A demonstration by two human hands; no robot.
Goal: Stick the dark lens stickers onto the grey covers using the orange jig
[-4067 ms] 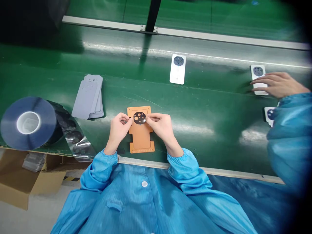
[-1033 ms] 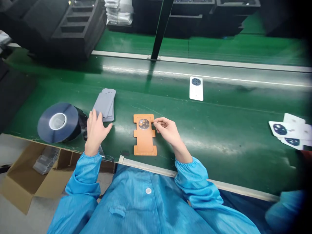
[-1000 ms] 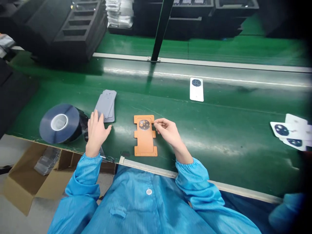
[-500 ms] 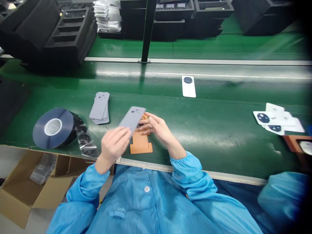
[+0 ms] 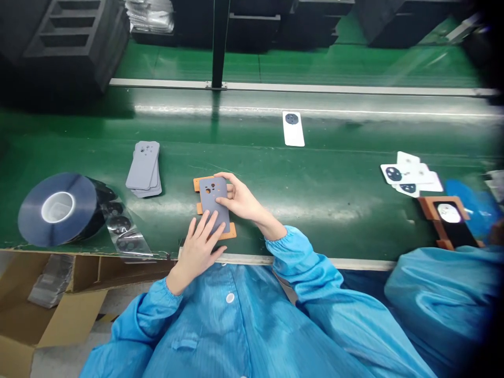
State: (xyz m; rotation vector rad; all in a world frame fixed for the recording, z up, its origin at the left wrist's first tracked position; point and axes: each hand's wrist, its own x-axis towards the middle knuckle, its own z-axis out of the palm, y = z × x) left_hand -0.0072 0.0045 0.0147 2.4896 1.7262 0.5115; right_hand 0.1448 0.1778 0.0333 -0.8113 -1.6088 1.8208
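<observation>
A grey phone back panel [image 5: 216,202] with camera holes at its top lies over an orange fixture [image 5: 229,231], whose edges show around it. My left hand [image 5: 197,252] rests with fingers spread on the panel's lower part. At the panel's upper right, my right hand [image 5: 242,199] has its thumb on the surface and its fingers at the edge, partly hidden. Farther left lies a stack of grey panels [image 5: 144,168]. A large roll of clear film [image 5: 84,210] with dark round pieces stands at the left, its strip hanging over the table edge.
A white panel [image 5: 294,134] lies farther back on the green table [image 5: 334,173]. White panels [image 5: 409,174] and an orange fixture [image 5: 447,210] are at the right, near a person's blue sleeve [image 5: 444,299]. Black trays [image 5: 79,47] stand back left; cardboard boxes [image 5: 74,315] are below.
The grey panel has gone from being held tilted in my left hand to lying over the orange fixture. My left hand has spread onto it, and my right hand has closed in at its edge. The view has shifted.
</observation>
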